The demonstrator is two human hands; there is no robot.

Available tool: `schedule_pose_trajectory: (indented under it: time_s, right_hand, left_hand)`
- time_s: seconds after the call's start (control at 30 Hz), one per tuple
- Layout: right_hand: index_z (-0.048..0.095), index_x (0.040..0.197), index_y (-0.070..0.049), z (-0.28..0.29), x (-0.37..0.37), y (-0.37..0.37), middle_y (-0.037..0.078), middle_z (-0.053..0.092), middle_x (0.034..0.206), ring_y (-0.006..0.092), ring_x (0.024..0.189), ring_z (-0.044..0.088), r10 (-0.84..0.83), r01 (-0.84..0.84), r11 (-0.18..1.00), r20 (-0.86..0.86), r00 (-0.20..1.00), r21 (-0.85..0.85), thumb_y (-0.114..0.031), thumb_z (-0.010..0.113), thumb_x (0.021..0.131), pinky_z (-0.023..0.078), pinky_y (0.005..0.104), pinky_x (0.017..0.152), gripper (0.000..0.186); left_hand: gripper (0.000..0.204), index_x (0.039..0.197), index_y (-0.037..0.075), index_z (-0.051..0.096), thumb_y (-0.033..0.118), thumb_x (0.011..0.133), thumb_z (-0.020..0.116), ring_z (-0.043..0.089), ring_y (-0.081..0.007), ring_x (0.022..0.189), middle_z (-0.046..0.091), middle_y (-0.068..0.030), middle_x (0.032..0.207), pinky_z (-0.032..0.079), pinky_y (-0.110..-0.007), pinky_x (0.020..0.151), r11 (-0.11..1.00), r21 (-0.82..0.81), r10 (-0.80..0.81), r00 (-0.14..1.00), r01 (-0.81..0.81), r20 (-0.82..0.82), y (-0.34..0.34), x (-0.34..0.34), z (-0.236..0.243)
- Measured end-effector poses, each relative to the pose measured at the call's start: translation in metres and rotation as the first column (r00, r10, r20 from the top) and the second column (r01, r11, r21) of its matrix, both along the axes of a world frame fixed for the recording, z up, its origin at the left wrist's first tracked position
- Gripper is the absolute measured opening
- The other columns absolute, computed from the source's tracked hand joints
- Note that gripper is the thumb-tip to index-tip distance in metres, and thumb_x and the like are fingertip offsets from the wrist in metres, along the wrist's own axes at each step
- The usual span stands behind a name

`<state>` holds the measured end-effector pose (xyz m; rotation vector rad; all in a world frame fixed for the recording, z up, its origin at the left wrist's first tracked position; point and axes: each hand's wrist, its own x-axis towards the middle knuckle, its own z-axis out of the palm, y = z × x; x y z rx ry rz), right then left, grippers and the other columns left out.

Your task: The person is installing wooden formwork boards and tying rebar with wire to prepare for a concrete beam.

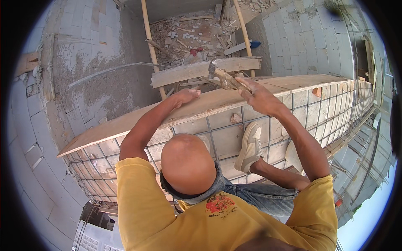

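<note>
My right hand [257, 97] is closed round the worn, rough wooden handle of a hammer [228, 79]. The hammer's dark metal head lies against a plank [180, 74] beyond the board's far edge. My left hand [187, 96] rests at the far edge of a long plywood board [217, 100], left of the hammer. Its fingers are stretched out toward the right, and I see nothing in them. The plank runs crosswise just past both hands, by two upright poles.
A grid of steel bars [307, 111] lies on the near side of the plywood; my shoe [251, 146] rests on it. Bamboo poles [150, 37] stand left and right of a drop with rubble [180, 39] below. Grey block walls [310, 46] rise on both sides.
</note>
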<state>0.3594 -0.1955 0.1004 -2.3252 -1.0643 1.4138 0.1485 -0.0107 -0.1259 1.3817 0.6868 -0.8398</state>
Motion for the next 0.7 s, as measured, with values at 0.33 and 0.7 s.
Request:
schedule_pose_trajectory:
  time_s: [0.33, 0.7]
  right_hand:
    - [0.04, 0.141, -0.005, -0.035, -0.02, 0.049, 0.023, 0.049, 0.136, 0.0365, 0.125, 0.048, 0.226, -0.24, 0.955, -0.099, 0.969, -0.176, -0.025, 0.046, 0.096, 0.035, 0.0393, 0.108, 0.05]
    - [0.046, 0.133, -0.002, -0.057, -0.033, 0.056, 0.027, 0.063, 0.109, 0.0431, 0.103, 0.06, 0.272, -0.265, 0.958, 0.053, 0.961, -0.105, -0.021, 0.045, 0.092, 0.046, 0.0484, 0.091, 0.045]
  left_hand:
    - [0.026, 0.111, 0.009, 0.07, 0.026, 0.097, 0.057, 0.059, -0.0096, 0.089, 0.069, -0.0012, 0.1, 0.046, -0.027, 0.081, 0.984, -0.024, 0.178, 0.983, -0.177, 0.043, -0.014, -0.005, -0.013]
    - [0.026, 0.108, 0.007, 0.072, 0.025, 0.095, 0.058, 0.059, -0.0093, 0.084, 0.069, -0.0003, 0.095, 0.047, -0.027, 0.078, 0.99, -0.015, 0.139, 0.988, -0.138, 0.072, -0.012, -0.005, -0.015]
